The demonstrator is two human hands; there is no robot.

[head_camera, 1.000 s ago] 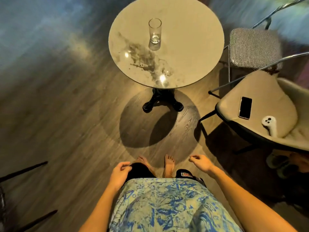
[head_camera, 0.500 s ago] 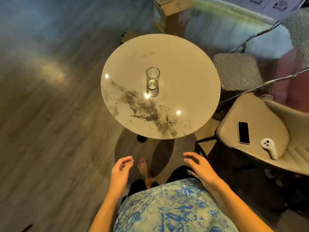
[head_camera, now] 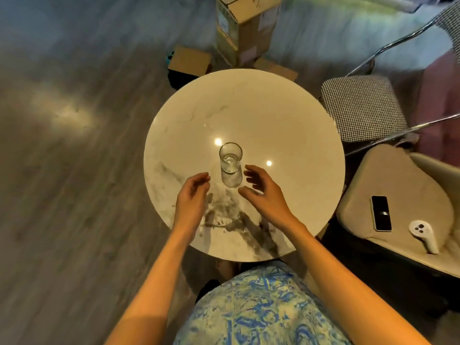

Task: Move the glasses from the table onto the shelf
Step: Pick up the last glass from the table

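Note:
One clear drinking glass (head_camera: 230, 163) stands upright near the middle of a round marble-topped table (head_camera: 286, 120). My left hand (head_camera: 192, 194) hovers over the table just left of the glass, fingers loosely curled and holding nothing. My right hand (head_camera: 262, 189) is just right of the glass, fingers spread, a small gap from it. Neither hand touches the glass. No shelf is in view.
A houndstooth chair (head_camera: 362, 107) with chrome arms stands right of the table. A beige armchair (head_camera: 403, 195) nearer me carries a phone (head_camera: 381, 212) and a white controller (head_camera: 423, 234). Cardboard boxes (head_camera: 246, 26) sit on the wooden floor beyond the table.
I have stepped up to the table. Both hands rose from beside my waist and reached forward over the tabletop, ending on either side of the glass.

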